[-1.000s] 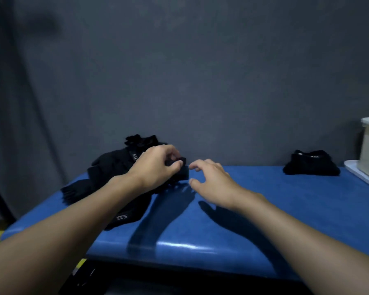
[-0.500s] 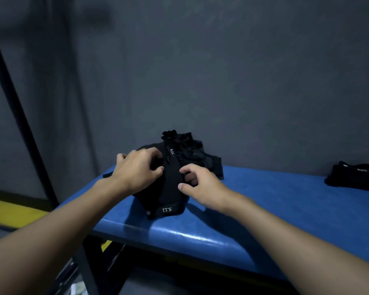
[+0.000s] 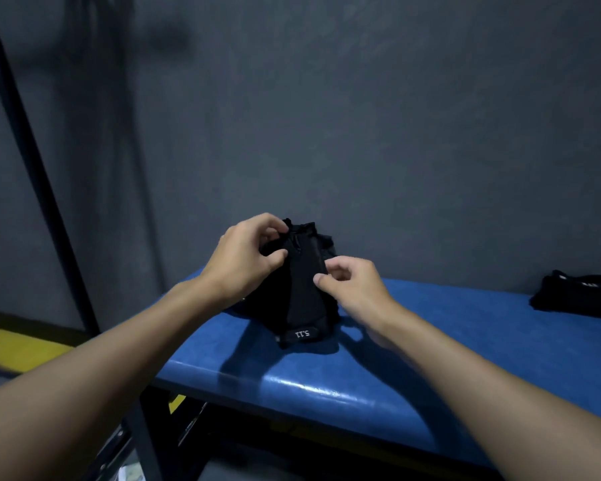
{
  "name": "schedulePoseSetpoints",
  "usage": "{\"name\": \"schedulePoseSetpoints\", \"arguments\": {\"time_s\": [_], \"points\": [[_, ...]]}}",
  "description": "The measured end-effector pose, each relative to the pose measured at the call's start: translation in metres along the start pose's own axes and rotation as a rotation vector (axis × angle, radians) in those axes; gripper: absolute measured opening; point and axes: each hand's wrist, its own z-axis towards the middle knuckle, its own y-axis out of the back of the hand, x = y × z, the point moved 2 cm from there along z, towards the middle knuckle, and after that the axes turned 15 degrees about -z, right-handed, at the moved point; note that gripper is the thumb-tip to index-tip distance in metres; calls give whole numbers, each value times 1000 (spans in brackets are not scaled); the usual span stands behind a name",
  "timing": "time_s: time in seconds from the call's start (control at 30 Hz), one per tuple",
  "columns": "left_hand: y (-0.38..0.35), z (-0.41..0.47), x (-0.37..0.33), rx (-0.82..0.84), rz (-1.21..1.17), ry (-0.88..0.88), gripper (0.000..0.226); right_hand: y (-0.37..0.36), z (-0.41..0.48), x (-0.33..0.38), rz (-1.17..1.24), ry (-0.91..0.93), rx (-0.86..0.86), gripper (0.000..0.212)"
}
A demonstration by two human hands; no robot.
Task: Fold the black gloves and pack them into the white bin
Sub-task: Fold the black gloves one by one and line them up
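Note:
A heap of black gloves (image 3: 301, 300) lies at the left end of the blue table (image 3: 431, 341), with a white "5.11" label on the cuff nearest me. My left hand (image 3: 248, 253) pinches the gloves' upper left part with thumb and fingers. My right hand (image 3: 349, 284) pinches the right edge of the top glove. A second, folded black bundle (image 3: 580, 293) sits at the table's right edge, partly cut off. The white bin is out of view.
A dark grey wall stands right behind the table. A black pole (image 3: 32, 161) slants down on the left. A yellow floor stripe (image 3: 18, 345) shows lower left. The table's metal frame (image 3: 146, 442) is below its front edge.
The camera has swung left, so the white bin left the view. Both hands moved from the table onto the glove heap and now pinch it, lifting its top part.

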Motion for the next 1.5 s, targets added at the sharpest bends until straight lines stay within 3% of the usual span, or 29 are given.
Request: {"name": "schedulePoseSetpoints", "arguments": {"time_s": [0.13, 0.4, 0.5, 0.6, 0.67, 0.87, 1.0, 1.07, 1.17, 1.33, 1.5], "points": [[-18, 5, -12, 28, -42, -36, 23, 22, -3, -8, -9, -8, -93, 16], [-60, 7, -26, 95, -34, -110, 19, 44, -2, -37, 11, -114, -86, 15], [-60, 8, -25, 65, -38, -98, 19, 41, 5, -37, 40, -152, -54, 30], [-56, 8, -21, 34, -58, -79, 20, 37, 14, -38, -172, -100, -118, 42], [-54, 8, -17, 10, -77, -78, 19, 37, 15, -34, -328, -56, -176, 35], [-48, 6, -11, -47, -161, -76, 17, 36, 13, -17, -373, 10, -229, 10], [-42, 5, -9, -83, -120, -117, 16, 39, 13, -11, -470, 82, -253, 13], [-40, 4, -12, -81, -89, -134, 15, 39, 15, -8, -427, 78, -225, 13], [-36, 3, -19, -99, -51, -169, 15, 41, 18, -2, -168, 99, -193, 14], [-34, 1, -40, -125, -56, -225, 12, 53, 11, 14, -57, 253, -364, 7], [-48, 4, -58, -39, -441, -34, 15, 58, -1, 18, -76, 347, -274, 7]]}}
